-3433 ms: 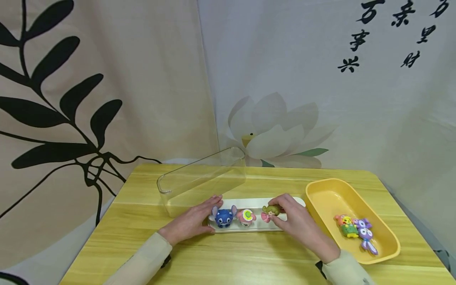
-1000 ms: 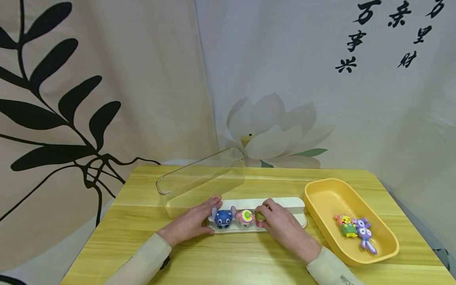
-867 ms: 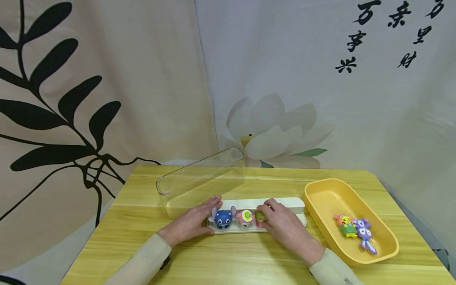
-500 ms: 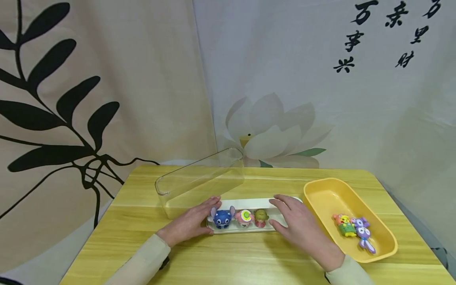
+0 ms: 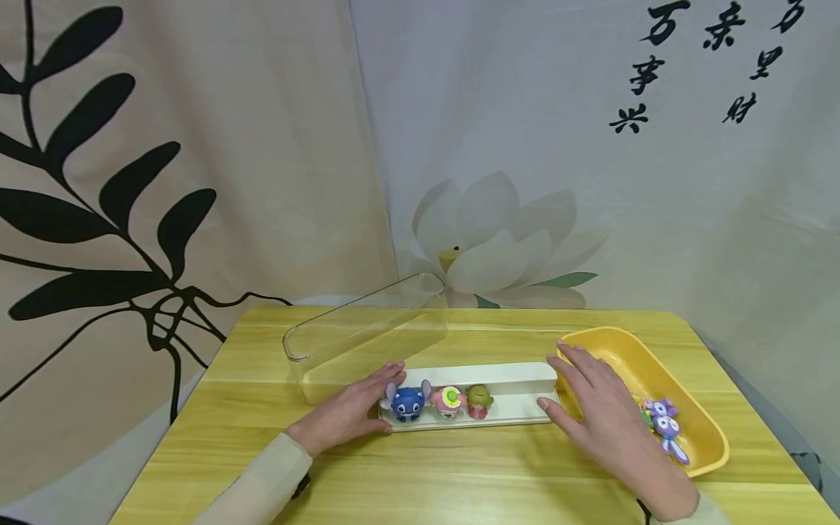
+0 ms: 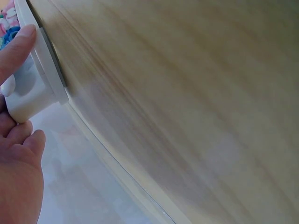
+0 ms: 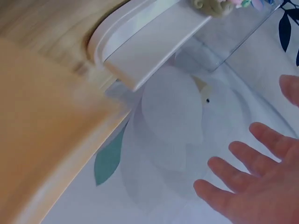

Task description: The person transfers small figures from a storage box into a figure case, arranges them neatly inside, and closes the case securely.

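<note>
My left hand [image 5: 348, 410] grips the left end of a white stepped display base [image 5: 525, 408]; in the left wrist view the thumb [image 6: 19, 49] lies along its front and the other fingers curl behind it. On the base's lower step stand three small figurines in a row: a blue big-eared one [image 5: 407, 402], a pink one with a yellow-green swirl [image 5: 449, 401] and a green-topped one with a pink body [image 5: 480, 401]. My right hand [image 5: 607, 419], fingers spread and holding nothing, hovers over the near left side of a yellow tray [image 5: 712, 456]. A purple rabbit-like figurine [image 5: 668, 430] lies inside.
Behind the left hand a clear plastic cover [image 5: 367, 335] stands on the wooden table [image 5: 394, 481]. Another colourful figurine in the tray is mostly hidden by the right hand. A printed cloth [image 5: 499, 109] hangs behind the table.
My right hand set the green-topped figurine down beside the pink one, let go and moved right over the yellow tray. The left hand stays on the base.
</note>
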`<state>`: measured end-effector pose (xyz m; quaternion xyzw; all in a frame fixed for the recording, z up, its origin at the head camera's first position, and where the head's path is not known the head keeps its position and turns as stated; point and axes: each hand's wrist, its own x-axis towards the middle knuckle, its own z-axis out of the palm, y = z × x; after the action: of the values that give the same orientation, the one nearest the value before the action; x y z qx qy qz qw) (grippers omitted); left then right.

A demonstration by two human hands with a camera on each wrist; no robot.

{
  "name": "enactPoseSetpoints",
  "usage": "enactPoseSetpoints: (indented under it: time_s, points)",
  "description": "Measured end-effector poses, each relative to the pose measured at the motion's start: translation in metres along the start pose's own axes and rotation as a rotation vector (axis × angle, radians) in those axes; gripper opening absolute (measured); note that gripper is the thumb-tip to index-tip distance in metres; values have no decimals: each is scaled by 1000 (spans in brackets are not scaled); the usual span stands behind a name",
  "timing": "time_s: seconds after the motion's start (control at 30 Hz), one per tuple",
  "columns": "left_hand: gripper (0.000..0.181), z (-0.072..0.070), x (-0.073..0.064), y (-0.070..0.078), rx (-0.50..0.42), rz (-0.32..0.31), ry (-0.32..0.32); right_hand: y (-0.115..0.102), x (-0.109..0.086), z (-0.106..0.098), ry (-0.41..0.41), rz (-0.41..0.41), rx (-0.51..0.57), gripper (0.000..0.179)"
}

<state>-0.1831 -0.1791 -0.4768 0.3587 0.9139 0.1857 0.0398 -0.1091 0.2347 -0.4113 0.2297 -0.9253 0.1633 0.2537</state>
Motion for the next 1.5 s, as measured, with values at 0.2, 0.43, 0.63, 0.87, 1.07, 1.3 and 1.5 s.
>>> enactPoseSetpoints:
  time_s: [0.2, 0.43, 0.63, 0.87, 1.07, 1.3, 1.5]
  points:
    - [92, 0, 0, 1, -1, -8, -2, 14, -13, -17, -61, 146, 0, 66]
    - [92, -1, 0, 2, -10, -9, -1, 40, -28, -25, -74, 213, 21, 72]
    - [92, -1, 0, 2, -12, -13, -6, 61, -38, -27, -98, 278, 43, 71]
    - [92, -1, 0, 1, -6, -6, -4, 81, -44, -29, -172, 344, 46, 73]
    - [91, -1, 0, 0, 3, 5, 4, 93, -46, -26, -233, 377, 54, 74]
    - [92, 0, 0, 1, 10, -1, 1, 101, -49, -21, -342, 411, 75, 74]
    - [92, 1, 0, 1, 17, -2, 4, 108, -51, -15, -388, 407, 69, 74]
